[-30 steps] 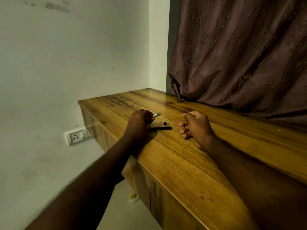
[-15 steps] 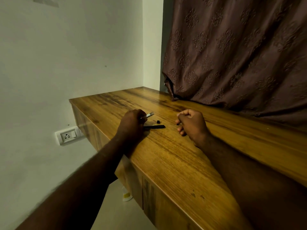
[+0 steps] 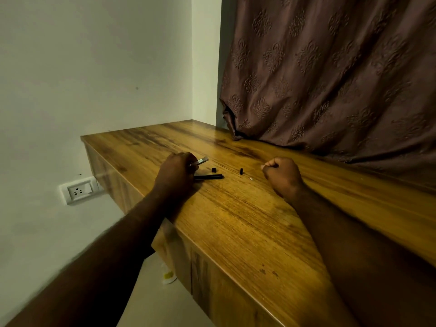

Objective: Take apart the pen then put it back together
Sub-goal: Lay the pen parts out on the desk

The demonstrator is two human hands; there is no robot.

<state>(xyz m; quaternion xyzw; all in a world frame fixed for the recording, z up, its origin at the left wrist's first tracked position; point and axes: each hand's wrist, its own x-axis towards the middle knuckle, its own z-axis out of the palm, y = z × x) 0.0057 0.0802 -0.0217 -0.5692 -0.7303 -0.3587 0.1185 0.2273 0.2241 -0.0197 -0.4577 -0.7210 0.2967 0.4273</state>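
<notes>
My left hand [image 3: 178, 171] rests on the wooden counter [image 3: 236, 220], closed around a silver pen part [image 3: 202, 160] that sticks out to the right of the fist. A black pen barrel [image 3: 210, 177] lies on the counter just right of that hand. Two small black pieces lie apart from it, one [image 3: 213, 170] near the barrel tip and one [image 3: 241, 171] further right. A tiny white bit [image 3: 250, 178] lies beside my right hand [image 3: 282, 175]. That hand is a closed fist on the counter; what it holds, if anything, is hidden.
A brown patterned curtain [image 3: 330, 79] hangs onto the counter's back right. The counter's front edge [image 3: 212, 251] runs diagonally, with cabinet doors below. A white wall socket [image 3: 79, 190] sits left of the counter. A small white and yellow object [image 3: 169, 277] lies on the floor.
My right hand has shifted to the right, uncovering the second small black piece and the white bit on the counter. The left hand keeps its grip on the silver part.
</notes>
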